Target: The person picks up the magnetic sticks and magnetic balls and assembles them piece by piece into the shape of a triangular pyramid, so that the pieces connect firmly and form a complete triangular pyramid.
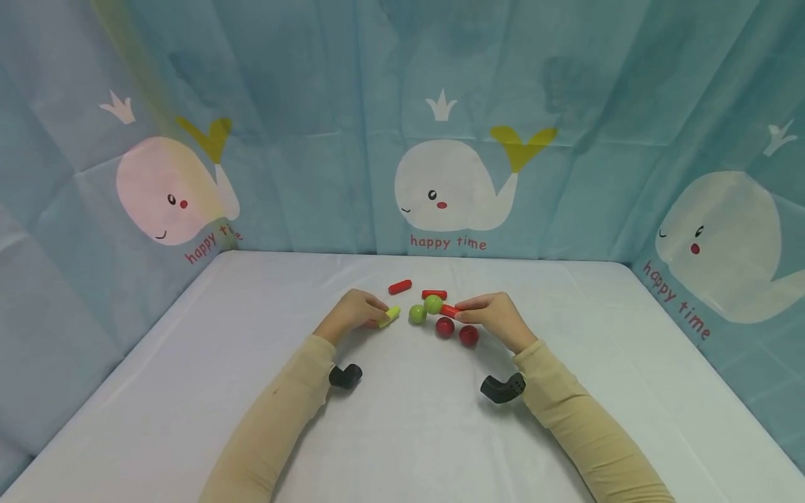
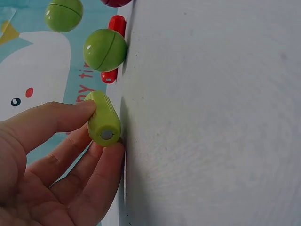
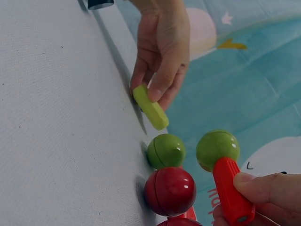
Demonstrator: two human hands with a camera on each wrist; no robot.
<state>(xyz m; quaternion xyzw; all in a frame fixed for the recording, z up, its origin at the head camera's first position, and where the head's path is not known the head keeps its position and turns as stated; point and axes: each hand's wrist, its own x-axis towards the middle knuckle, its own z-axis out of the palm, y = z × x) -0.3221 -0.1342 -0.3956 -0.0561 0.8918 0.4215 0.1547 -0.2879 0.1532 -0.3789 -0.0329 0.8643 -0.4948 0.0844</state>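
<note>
Table: a broad white top (image 1: 402, 433) fills the near half of the scene.
Curtain: blue-green cloth (image 1: 314, 195) hangs along the far, left and right sides, printed with pale whales (image 1: 449, 188) and red "happy time" lettering.
Left hand: the hand (image 1: 357, 309) comes in from the near left, thumb and fingers pinching a yellow-green stick (image 1: 393, 314) just left of the balls.
Right hand: the hand (image 1: 495, 316) reaches in from the near right, gripping a red stick (image 1: 449, 311) whose left end meets the farther green ball (image 1: 433, 304).
Arms: both are stretched forward in tan sleeves (image 1: 591, 419), a black piece (image 1: 502, 388) at each wrist.
Other balls: another green ball (image 1: 418, 314) sits on the left; two red balls (image 1: 444, 327) lie nearer and to the right.
Loose sticks: two more red ones (image 1: 400, 287) lie on the far side.
Hard to see: the right wrist view cuts off the right hand and the lowest red ball; whether the gripped stick is fixed into its ball, I cannot tell.
</note>
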